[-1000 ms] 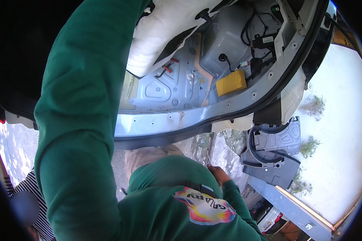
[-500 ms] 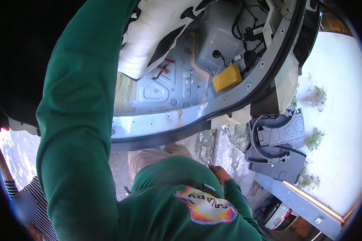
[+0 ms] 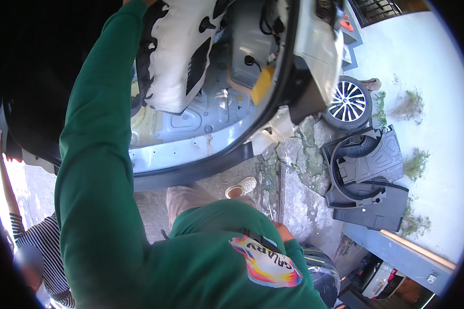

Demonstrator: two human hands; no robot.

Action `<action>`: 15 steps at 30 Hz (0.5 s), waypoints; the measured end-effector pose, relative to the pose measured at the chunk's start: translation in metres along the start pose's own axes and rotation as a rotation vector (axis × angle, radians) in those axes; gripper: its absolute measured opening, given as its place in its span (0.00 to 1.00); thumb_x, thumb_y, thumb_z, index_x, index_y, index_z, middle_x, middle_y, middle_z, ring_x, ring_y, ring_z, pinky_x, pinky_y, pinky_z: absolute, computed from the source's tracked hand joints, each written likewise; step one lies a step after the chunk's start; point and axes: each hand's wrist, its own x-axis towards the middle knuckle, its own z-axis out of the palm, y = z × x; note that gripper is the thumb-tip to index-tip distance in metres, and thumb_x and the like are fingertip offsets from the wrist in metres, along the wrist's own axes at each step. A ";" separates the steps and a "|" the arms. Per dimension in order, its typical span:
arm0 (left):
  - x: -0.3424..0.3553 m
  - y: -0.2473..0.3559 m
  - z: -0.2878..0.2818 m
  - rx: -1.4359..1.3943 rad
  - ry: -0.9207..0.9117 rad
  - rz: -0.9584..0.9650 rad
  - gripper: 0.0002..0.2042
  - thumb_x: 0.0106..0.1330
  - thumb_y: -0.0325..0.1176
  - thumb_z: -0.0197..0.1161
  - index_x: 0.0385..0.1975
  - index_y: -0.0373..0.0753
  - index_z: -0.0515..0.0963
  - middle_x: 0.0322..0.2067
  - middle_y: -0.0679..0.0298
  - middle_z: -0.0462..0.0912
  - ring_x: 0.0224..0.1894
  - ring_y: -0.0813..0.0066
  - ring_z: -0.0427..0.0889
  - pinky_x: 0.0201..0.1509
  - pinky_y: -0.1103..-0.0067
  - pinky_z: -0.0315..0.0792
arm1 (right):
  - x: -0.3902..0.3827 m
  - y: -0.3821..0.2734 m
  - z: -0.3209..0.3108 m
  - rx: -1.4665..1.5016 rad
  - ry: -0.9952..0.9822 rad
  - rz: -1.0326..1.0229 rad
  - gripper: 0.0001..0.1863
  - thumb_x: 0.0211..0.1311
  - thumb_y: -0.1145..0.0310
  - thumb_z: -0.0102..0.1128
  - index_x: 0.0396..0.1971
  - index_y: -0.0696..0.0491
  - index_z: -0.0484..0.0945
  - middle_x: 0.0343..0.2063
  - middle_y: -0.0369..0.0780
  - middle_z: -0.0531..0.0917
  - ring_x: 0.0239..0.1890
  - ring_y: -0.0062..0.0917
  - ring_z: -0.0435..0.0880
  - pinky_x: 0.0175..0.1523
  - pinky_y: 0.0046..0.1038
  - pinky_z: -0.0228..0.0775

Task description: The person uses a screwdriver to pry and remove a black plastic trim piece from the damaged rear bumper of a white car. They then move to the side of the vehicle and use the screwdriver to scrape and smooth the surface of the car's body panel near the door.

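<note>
My left arm [image 3: 95,123], in a green sleeve, reaches far up into the opened back of a car. Only a sliver of my left hand [image 3: 134,2] shows at the top edge, near a white padded trim panel [image 3: 178,51]; its fingers are out of sight. My right hand [image 3: 283,233] is low by my right hip, partly hidden by my body, closed on a thin rod-like tool [image 3: 271,210]. Below the panel lies the bare metal boot floor [image 3: 185,121]. A yellow block [image 3: 263,85] sits at its right side.
The boot sill [image 3: 175,149] curves in front of me. To the right, a wheel [image 3: 348,103] and black plastic trim pieces [image 3: 366,159] stand by a white wall [image 3: 438,103]. A dark bag [image 3: 319,268] is behind my right side. A person in a striped shirt [image 3: 44,252] is at lower left.
My view has swung rightward, and the car shows further left. The wheel, my shoe and the dark bag have come into view. My left arm still reaches up; my right hand stays low.
</note>
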 end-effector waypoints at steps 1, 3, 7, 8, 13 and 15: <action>-0.007 -0.006 0.006 0.028 0.014 -0.001 0.21 0.57 0.35 0.64 0.52 0.40 0.86 0.46 0.43 0.86 0.49 0.44 0.86 0.57 0.61 0.80 | 0.002 0.023 -0.008 0.029 -0.006 0.018 0.34 0.75 0.42 0.53 0.47 0.64 0.86 0.44 0.48 0.89 0.47 0.32 0.85 0.58 0.33 0.72; -0.008 -0.020 0.012 0.127 0.010 0.032 0.25 0.59 0.43 0.65 0.57 0.41 0.82 0.52 0.45 0.84 0.54 0.45 0.83 0.60 0.62 0.77 | 0.012 0.063 -0.019 0.093 0.000 0.026 0.34 0.75 0.43 0.54 0.48 0.64 0.86 0.45 0.50 0.88 0.49 0.34 0.84 0.59 0.34 0.71; -0.069 0.070 0.006 0.057 -0.064 -0.064 0.44 0.60 0.67 0.67 0.71 0.44 0.70 0.64 0.45 0.77 0.66 0.47 0.76 0.68 0.64 0.71 | 0.013 0.152 -0.050 0.250 0.107 0.152 0.34 0.75 0.43 0.54 0.55 0.63 0.82 0.48 0.53 0.87 0.54 0.38 0.83 0.64 0.35 0.68; -0.103 0.099 0.006 0.026 -0.040 -0.120 0.44 0.60 0.66 0.67 0.71 0.40 0.69 0.63 0.43 0.78 0.67 0.47 0.76 0.70 0.65 0.70 | 0.010 0.176 -0.062 0.291 0.136 0.205 0.34 0.75 0.43 0.53 0.57 0.63 0.81 0.49 0.53 0.87 0.55 0.39 0.82 0.66 0.35 0.67; -0.269 0.175 -0.010 0.226 0.020 0.029 0.32 0.65 0.42 0.68 0.67 0.38 0.71 0.64 0.46 0.75 0.67 0.45 0.72 0.73 0.60 0.64 | 0.000 0.253 -0.109 0.636 0.075 0.352 0.28 0.77 0.42 0.49 0.31 0.52 0.80 0.22 0.38 0.78 0.23 0.30 0.75 0.31 0.38 0.68; -0.325 0.175 -0.013 0.257 -0.134 0.079 0.30 0.65 0.40 0.68 0.66 0.39 0.72 0.63 0.46 0.76 0.67 0.45 0.71 0.73 0.60 0.63 | 0.002 0.268 -0.127 0.737 0.061 0.412 0.28 0.77 0.41 0.47 0.25 0.49 0.75 0.16 0.34 0.71 0.18 0.27 0.68 0.25 0.35 0.62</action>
